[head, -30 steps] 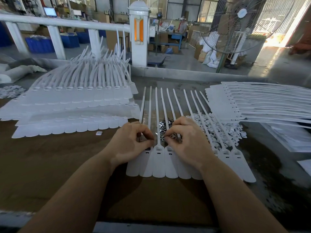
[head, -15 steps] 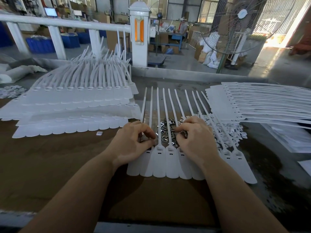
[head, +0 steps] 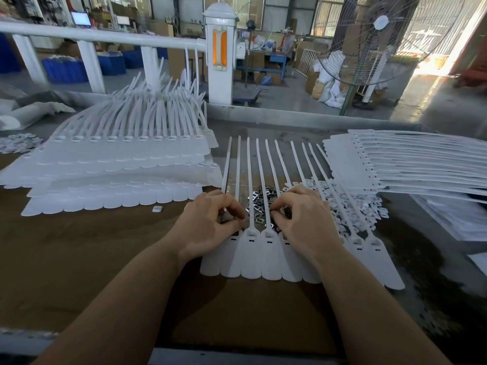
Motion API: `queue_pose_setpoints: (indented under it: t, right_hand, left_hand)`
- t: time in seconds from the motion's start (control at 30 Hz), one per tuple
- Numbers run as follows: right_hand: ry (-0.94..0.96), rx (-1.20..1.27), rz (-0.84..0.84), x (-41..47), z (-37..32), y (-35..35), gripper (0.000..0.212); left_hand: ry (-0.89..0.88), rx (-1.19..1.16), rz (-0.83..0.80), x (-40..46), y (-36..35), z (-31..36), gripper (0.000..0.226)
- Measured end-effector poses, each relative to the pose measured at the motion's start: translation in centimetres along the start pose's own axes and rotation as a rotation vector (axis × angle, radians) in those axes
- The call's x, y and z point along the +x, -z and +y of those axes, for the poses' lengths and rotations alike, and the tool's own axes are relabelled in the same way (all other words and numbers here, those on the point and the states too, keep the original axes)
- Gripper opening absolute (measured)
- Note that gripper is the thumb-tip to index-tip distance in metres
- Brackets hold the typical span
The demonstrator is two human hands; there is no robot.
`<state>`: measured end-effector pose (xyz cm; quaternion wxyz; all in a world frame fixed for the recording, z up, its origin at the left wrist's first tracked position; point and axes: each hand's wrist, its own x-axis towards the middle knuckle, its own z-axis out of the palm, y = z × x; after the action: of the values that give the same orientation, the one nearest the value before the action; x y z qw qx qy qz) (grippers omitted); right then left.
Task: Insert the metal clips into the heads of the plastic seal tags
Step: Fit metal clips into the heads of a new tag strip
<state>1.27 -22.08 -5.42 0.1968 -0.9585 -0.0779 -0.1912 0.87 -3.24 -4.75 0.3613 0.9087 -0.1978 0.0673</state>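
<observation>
Both hands curled | left hand (head: 208, 225) on seal tags (head: 251, 255) | right hand (head: 303, 222) pinching metal clips (head: 259, 206)

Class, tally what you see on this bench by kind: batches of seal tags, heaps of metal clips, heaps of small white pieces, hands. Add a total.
Seal tag batches: 3 (left stack, right stack, front row)
Metal clip heaps: 1
Small white piece heaps: 2 (right heap, far-left heap)
Hands: 2 (left hand, right hand)
Total: 8
</observation>
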Motion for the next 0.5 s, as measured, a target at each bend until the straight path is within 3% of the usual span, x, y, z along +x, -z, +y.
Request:
queue_pose_setpoints:
  t: [0.17, 0.5]
  right_hand:
    - [-0.012, -0.026, -0.020, -0.04, -0.04, 0.00, 0.025]
    - [-0.013, 0.081, -0.007, -0.04, -0.23, 0.28, 0.007]
  left_hand:
    - [-0.003, -0.004, 0.002, -0.03, 0.00, -0.09, 0.019]
    - [-0.016, -0.010, 0.004, 0.01, -0.06, -0.14, 0.018]
